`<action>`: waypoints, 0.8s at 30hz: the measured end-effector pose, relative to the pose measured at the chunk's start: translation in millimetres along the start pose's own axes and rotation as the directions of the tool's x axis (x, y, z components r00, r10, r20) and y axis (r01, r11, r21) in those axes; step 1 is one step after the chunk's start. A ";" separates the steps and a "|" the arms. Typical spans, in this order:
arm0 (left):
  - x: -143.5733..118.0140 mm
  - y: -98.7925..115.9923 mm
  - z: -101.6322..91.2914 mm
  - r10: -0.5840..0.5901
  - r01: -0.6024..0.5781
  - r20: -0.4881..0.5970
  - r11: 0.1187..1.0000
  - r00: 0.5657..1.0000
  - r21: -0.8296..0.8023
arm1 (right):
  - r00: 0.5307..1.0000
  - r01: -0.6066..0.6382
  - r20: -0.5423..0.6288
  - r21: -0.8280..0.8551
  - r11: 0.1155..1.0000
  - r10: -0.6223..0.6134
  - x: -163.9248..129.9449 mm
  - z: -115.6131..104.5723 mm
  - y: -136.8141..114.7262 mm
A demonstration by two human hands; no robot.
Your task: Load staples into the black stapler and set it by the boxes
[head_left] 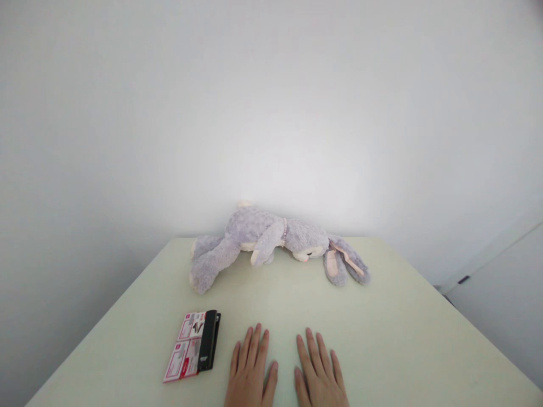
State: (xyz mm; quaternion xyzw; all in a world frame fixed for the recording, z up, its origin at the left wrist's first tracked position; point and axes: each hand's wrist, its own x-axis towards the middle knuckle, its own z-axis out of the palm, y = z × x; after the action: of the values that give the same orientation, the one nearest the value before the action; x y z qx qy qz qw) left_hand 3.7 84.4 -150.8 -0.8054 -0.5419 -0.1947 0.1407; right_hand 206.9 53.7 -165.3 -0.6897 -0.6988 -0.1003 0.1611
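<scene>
A black stapler [209,340] on its red and white card is seen lying flat on the pale tabletop [394,339], just beside the left hand [250,370]. Both the left hand and the right hand [319,373] are laid flat, fingers [254,345] spread, nothing held. A grey toy bunny [271,240] is seen lying farther back.

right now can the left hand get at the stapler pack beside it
Probably yes. The left hand lies flat on the table, and the stapler pack sits just to its left with bare tabletop between them. The plush rabbit lies farther back, out of the way.
</scene>
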 end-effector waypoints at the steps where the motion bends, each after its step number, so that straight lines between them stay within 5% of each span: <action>1: 0.0 0.0 -0.4 -0.003 0.003 0.004 1.000 1.000 -0.009 | 1.000 -0.002 0.003 0.000 1.000 0.002 0.3 -1.1 -0.4; 24: 0.3 -1.8 -1.0 -0.003 0.003 0.037 1.000 0.999 -0.012 | 1.000 -0.009 -0.007 0.007 1.000 0.009 0.2 1.3 -0.4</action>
State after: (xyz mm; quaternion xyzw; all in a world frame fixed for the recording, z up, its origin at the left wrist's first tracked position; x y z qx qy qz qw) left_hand 2.0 84.9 -149.7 -0.8089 -0.5444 -0.1832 0.1256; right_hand 206.3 54.3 -166.4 -0.6919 -0.6955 -0.0996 0.1662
